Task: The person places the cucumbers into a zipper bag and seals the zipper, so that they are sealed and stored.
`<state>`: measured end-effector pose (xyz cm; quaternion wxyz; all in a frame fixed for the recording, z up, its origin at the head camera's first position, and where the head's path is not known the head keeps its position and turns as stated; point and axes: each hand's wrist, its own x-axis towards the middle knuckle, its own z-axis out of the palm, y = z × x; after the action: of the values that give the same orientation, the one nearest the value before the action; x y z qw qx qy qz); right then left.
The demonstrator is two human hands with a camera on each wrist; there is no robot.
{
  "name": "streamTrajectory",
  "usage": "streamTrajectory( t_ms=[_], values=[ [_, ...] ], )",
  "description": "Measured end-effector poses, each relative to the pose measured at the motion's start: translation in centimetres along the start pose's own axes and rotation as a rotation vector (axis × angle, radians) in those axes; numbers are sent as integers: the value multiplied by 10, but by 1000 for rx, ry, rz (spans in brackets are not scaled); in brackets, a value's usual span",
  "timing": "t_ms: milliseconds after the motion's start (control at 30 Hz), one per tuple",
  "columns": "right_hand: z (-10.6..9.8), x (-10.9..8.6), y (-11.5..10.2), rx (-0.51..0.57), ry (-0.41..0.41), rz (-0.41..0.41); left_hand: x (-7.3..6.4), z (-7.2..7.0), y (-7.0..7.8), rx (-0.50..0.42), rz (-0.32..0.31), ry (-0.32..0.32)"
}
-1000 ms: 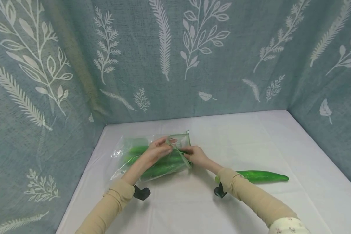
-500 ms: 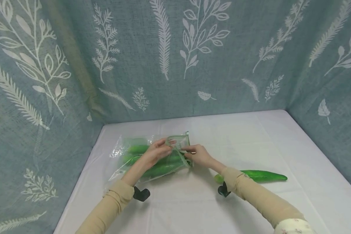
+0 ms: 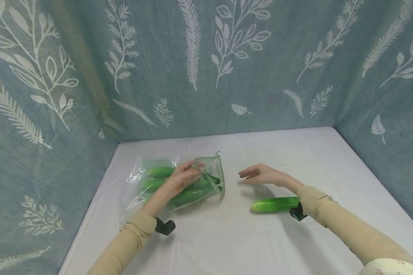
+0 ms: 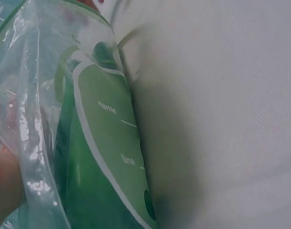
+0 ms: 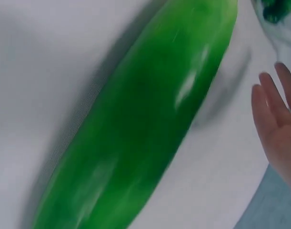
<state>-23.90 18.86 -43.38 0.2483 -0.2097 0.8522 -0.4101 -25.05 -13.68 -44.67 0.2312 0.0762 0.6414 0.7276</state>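
A clear zip bag with a green rim lies on its side on the table, its mouth facing right and spread. Inside it are three green cucumbers, side by side. My left hand holds the bag's upper layer near the mouth; in the left wrist view the thumb is at the edge of the plastic, and some fingers are hidden behind it. My right hand hovers with extended fingers above the table, right of the bag. Below it lies a loose cucumber, partly hidden by my right wrist and sleeve.
A white cloth covers the table. Blue-green curtains with white leaf prints stand behind it and on both sides. A printed label with writing lines shows on the bag in the left wrist view.
My right hand has left the cucumber ends at the bag's mouth and moved right, over near the loose cucumber. My left hand stays on the bag.
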Motion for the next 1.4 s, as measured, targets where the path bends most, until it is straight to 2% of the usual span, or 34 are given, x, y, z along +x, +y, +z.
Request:
streamTrajectory(
  t_ms=[100, 333, 600, 933, 1167, 1400],
  values=[
    [-15, -19, 11, -6, -25, 29, 2, 0, 0, -1, -8, 1],
    [-47, -63, 29, -34, -24, 97, 3, -2, 3, -31, -10, -14],
    [-76, -94, 40, -30, -99, 158, 1, -6, 5, -47, 4, 1],
    [-88, -123, 51, -45, -133, 305, 3, -5, -1, -81, -2, -25],
    [-91, -140, 57, -21, -190, 364, 4, -3, -2, -97, 0, -24],
    [-90, -152, 68, -31, -172, 417, 4, -4, -2, -91, 1, -26]
  ],
)
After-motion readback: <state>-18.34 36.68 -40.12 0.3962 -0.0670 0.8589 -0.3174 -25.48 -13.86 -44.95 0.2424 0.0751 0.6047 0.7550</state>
